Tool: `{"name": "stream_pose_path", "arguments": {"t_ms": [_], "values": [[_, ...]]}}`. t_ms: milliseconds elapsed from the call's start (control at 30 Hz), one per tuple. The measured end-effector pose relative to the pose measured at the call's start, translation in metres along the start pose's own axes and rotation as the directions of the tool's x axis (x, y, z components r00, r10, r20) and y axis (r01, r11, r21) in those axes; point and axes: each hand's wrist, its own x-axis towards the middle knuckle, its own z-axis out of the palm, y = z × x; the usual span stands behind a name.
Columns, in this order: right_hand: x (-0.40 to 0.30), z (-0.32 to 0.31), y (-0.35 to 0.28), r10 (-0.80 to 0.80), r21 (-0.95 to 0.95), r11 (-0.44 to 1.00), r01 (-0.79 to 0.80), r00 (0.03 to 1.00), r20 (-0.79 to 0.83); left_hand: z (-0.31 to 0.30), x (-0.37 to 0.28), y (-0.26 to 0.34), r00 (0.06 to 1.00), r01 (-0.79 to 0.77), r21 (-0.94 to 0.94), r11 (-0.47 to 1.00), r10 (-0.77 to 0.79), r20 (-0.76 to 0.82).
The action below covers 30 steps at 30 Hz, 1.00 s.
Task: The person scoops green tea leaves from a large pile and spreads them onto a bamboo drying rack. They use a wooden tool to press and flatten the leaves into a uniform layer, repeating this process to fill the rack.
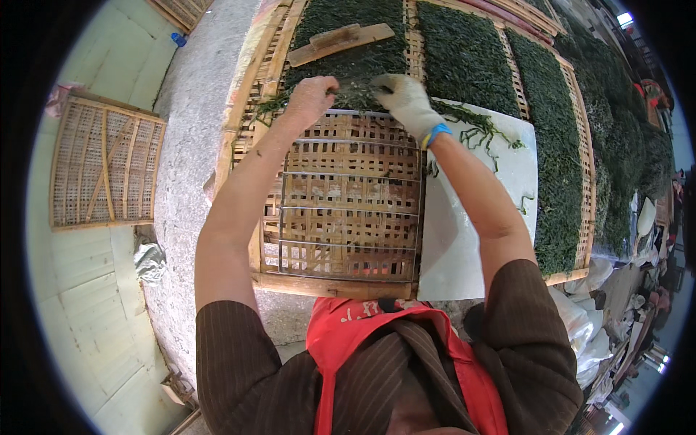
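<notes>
My bare left hand (312, 95) is at the left end of a strip of dark green seaweed (356, 97), fingers curled, slightly blurred. My right hand (403, 98), in a pale glove with a blue and yellow band at the wrist, is at the strip's right part. Whether either hand grips strands is unclear. Below them a metal wire frame (348, 207) lies on a woven bamboo rack (337, 290). Beyond my hands, a wooden float-like block with a handle (341, 43) rests on a rectangle of spread seaweed (375, 62). A white board (462, 217) lies to the right with loose strands on it.
More seaweed panels (544, 147) fill the rack's right side. A large seaweed heap (625, 141) lies farther right, near white plastic bags (587, 321). Another bamboo rack (106, 163) leans at the left wall, by a crumpled silvery bag (149, 263). A small blue object (178, 39) stands upper left.
</notes>
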Motion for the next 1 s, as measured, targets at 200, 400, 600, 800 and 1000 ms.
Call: {"name": "stream_pose_path", "arguments": {"t_ms": [200, 400, 600, 800, 1000], "values": [[-0.027, -0.035, 0.012, 0.005, -0.536, 0.842, 0.062, 0.992, 0.122, -0.021, -0.012, -0.015, 0.996, 0.06, 0.298, 0.953, -0.075, 0.04], [-0.038, -0.05, 0.039, -0.211, -0.236, 0.949, 0.208, 0.977, 0.014, -0.016, -0.01, 0.021, 0.975, -0.111, 0.555, 0.824, 0.198, -0.099], [-0.054, -0.074, 0.079, 0.092, 0.585, 0.811, 0.022, 0.982, -0.164, 0.045, 0.042, 0.109, 0.968, 0.02, 0.037, 0.999, -0.028, 0.251], [-0.079, -0.072, 0.091, 0.133, 0.596, 0.803, -0.02, 0.98, -0.147, 0.062, 0.049, 0.113, 0.981, -0.014, 0.134, 0.991, -0.012, 0.192], [-0.061, -0.033, 0.063, -0.393, -0.363, 0.875, 0.321, 0.908, -0.145, 0.063, 0.032, 0.101, 0.999, -0.015, -0.058, 0.998, 0.017, 0.029]]}}
